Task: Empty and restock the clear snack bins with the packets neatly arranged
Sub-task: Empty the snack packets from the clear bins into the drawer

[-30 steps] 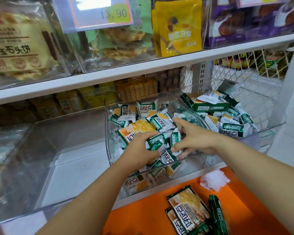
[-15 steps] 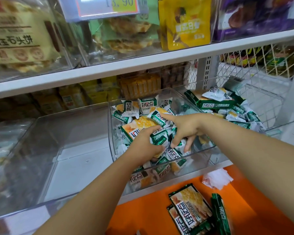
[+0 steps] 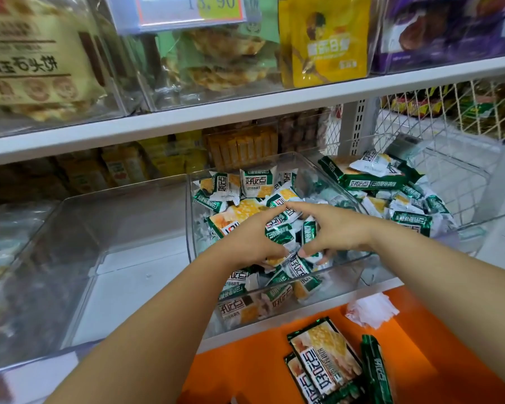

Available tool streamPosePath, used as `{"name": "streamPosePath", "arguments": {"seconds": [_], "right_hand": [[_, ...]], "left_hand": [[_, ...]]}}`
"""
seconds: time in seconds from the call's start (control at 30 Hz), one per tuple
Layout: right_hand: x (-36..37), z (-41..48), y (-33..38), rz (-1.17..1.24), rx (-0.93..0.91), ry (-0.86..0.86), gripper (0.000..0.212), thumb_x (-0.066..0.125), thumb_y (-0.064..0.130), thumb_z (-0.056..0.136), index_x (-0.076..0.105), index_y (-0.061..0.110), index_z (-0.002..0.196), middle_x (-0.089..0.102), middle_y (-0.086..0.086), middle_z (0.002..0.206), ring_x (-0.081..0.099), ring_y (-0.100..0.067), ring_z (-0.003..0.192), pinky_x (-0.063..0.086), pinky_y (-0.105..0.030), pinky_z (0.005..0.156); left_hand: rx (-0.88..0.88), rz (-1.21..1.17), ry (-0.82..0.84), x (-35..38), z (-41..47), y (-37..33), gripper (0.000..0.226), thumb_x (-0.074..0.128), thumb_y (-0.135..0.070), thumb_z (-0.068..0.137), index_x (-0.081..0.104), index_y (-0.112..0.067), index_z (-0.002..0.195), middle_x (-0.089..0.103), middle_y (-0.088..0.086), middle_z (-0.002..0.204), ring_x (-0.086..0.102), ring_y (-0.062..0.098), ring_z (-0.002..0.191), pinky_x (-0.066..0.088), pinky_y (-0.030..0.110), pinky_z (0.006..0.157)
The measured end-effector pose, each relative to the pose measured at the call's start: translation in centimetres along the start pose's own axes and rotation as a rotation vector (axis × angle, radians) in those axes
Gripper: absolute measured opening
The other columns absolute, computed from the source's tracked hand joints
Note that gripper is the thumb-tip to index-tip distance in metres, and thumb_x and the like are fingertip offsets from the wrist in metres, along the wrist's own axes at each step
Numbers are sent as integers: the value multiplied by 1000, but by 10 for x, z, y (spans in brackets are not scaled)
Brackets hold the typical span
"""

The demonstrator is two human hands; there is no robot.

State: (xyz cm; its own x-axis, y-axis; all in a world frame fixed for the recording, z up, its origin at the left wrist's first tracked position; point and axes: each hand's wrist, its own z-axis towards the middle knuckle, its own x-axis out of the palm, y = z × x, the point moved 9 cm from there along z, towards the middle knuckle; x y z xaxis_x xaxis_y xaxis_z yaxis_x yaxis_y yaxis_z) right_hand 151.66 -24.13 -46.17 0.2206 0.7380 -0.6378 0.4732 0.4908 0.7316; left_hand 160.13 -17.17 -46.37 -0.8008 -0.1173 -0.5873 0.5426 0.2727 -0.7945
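A clear snack bin (image 3: 341, 279) on the lower shelf holds a heap of green-and-white snack packets (image 3: 254, 183). My left hand (image 3: 251, 237) and my right hand (image 3: 336, 228) are both inside it, cupped around a bunch of packets (image 3: 285, 233) between them, with the index fingertips meeting on top. To the left stands a second clear bin (image 3: 79, 258) with nothing in it. On the right, a third clear bin (image 3: 461, 225) is piled with the same packets (image 3: 376, 177).
Larger packets of the same brand (image 3: 324, 363) and a crumpled white paper (image 3: 370, 312) lie on an orange surface (image 3: 245, 363) below the shelf. The upper shelf (image 3: 245, 107) carries clear bins of other snacks and a price tag (image 3: 187, 10). A wire basket (image 3: 449, 118) stands behind right.
Both hands closed in toward each other and gathered packets between them; the right hand moved left and up until the fingertips met. The view shifted slightly upward.
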Motion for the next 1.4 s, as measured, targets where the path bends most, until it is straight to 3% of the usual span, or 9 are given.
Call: {"name": "streamPosePath", "arguments": {"seconds": [0.13,0.27,0.5,0.6,0.7,1.0,1.17,1.3,1.4], "right_hand": [[-14,-17,19,-160,-115,-155,97,78,22,77,17,38,150,23,7,156,33,-9,136,29,-18,97],[-23,-47,54,-146,-214,-255,93,77,22,79,19,42,148,26,12,154,34,-10,137,33,-17,92],[19,-117,119,-168,-345,-283,91,77,24,78,19,42,147,28,21,150,21,16,117,22,-1,92],[62,-138,129,-142,-335,-224,92,77,26,77,20,44,146,26,20,152,22,11,128,23,-11,104],[120,-146,127,-92,-301,-123,92,78,26,77,20,46,147,29,19,151,28,3,133,30,-23,108],[308,-99,91,-18,-121,223,86,78,24,77,29,38,146,30,18,150,26,5,132,22,-3,92],[399,-27,69,99,57,352,89,81,22,74,31,33,147,28,4,155,44,-23,131,44,-38,103],[439,7,53,-6,83,429,83,76,18,79,30,28,148,25,1,156,41,-20,131,41,-12,83],[452,16,48,-55,74,473,87,75,17,79,25,30,149,25,0,156,47,-19,125,40,-24,93]], "left_hand": [[130,118,-107,-13,-13,-15,85,70,-11,84,23,-41,148,18,-7,158,46,0,116,46,6,69],[241,220,-214,-32,-43,-41,84,72,-21,84,22,-40,148,22,-10,156,25,8,141,24,18,107],[305,245,-327,-45,-151,-59,82,73,-23,82,25,-39,147,28,-12,150,33,5,133,35,30,111],[286,258,-310,-39,-200,-39,81,74,-25,80,27,-43,143,34,-15,144,35,-3,125,37,15,104],[244,306,-236,-29,-239,1,79,75,-28,80,24,-47,137,35,-20,136,27,-17,115,20,-9,90],[-104,272,99,1,-311,186,85,71,-42,82,18,-40,148,30,-28,137,24,-20,115,16,-10,86],[-275,302,140,-3,-301,290,87,67,-48,84,14,-34,151,28,-9,155,31,5,136,26,17,106],[-406,340,136,-10,-299,360,87,70,-32,86,12,-35,151,14,3,159,25,22,143,30,34,112],[-472,347,192,-7,-302,381,93,71,-28,85,6,-43,150,-13,4,160,27,30,142,38,37,107]]}}
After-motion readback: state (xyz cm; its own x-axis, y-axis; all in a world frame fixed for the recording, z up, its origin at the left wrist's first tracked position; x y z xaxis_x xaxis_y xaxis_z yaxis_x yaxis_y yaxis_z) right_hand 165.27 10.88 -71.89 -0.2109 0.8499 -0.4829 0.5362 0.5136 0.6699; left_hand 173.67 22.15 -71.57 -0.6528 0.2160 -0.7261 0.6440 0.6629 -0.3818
